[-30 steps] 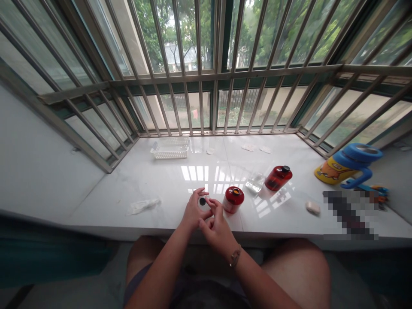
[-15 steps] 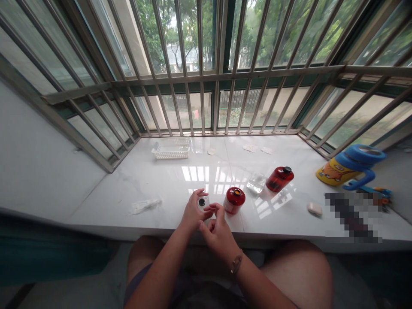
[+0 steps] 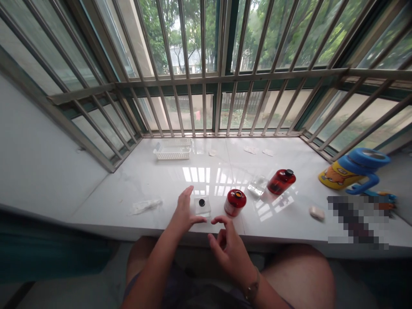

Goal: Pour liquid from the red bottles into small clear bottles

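Note:
A small clear square container (image 3: 202,209) with a round black cap or spot on it rests near the front edge of the white sill. My left hand (image 3: 184,214) is open at its left side, thumb and fingers spread apart, holding nothing. My right hand (image 3: 230,244) hangs over the front edge to the right of it, fingers bent but apart, with nothing in it. Just beyond the right hand stands a red bottle (image 3: 235,203) whose mouth is uncapped. Farther right, a second red bottle (image 3: 281,182) with a black cap leans or lies beside a clear square piece (image 3: 257,187).
At the back left sits a white mesh basket (image 3: 173,150). A crumpled clear wrapper (image 3: 145,207) lies to the left. On the right are a pale soap-like lump (image 3: 317,213) and a blue-and-yellow mug (image 3: 350,169). Metal bars (image 3: 222,80) close off the window behind.
Both hands have drawn away from the clear container, the left to the left and the right down and to the right. The container now stands free between them.

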`<move>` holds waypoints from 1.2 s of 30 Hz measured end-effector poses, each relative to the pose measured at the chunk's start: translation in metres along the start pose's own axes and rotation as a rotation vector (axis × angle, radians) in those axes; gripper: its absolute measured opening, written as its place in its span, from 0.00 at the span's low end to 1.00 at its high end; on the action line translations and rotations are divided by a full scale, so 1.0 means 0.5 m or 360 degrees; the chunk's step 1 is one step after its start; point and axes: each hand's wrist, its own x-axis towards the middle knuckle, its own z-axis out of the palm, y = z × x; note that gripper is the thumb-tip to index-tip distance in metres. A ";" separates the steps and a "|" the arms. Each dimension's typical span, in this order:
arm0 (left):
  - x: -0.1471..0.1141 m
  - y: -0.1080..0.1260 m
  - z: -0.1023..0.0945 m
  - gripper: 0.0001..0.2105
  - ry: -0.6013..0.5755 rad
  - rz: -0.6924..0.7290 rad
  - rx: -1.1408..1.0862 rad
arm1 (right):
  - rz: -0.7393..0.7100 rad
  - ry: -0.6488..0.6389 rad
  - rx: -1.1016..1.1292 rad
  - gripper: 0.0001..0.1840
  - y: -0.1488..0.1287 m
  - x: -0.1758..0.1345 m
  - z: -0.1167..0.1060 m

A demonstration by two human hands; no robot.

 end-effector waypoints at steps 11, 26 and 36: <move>-0.047 -0.184 -0.208 0.16 -0.0204 -0.0510 0.1209 | -0.0152 0.0085 -0.0145 0.13 0.018 -0.040 -0.028; -0.014 -0.181 -0.230 0.19 -0.0112 -0.0519 0.0857 | -0.0609 0.0519 -0.0329 0.13 0.008 -0.008 -0.106; 0.073 0.018 -0.181 0.23 0.0789 -0.0439 -0.0653 | -0.0698 0.0675 -0.0397 0.13 -0.008 0.015 -0.146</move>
